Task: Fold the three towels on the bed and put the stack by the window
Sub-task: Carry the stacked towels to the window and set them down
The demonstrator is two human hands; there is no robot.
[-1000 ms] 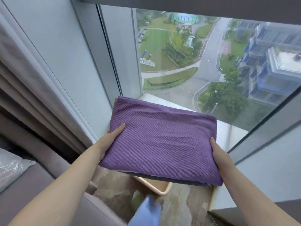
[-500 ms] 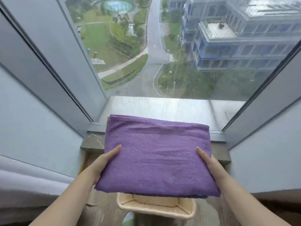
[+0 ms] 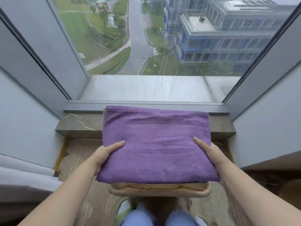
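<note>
**Folded towels reach the window, a short push from the sill**

Head view: A person holds a stack of towels (image 3: 154, 144) level at the foot of a tall window (image 3: 146, 38), one hand at each short end. The left hand (image 3: 104, 155) grips the near left corner and the right hand (image 3: 206, 152) the near right. Each thumb lies flat on the purple top cloth, and the fingers are out of sight underneath, so the hold reads as a pinch from above and below. Only the purple towel shows in full. A darker edge at the lower right corner may be another layer, though the number of towels in the stack cannot be told from here.

The stack's long axis runs left to right, parallel to the stone sill (image 3: 78, 126), which lies straight ahead of both hands. The stack's far edge overlaps the sill in this view, just short of the dark window frame. Whether it touches the stone or hangs above it is unclear. The near edge hangs over a woven basket (image 3: 159, 190) on the floor, in front of the person's knees (image 3: 140, 216).

Both hands sit equally near the sill, so the placing looks like a straight, even move forward and down with no turn needed. The folding appears done, with only the set-down left.
</note>
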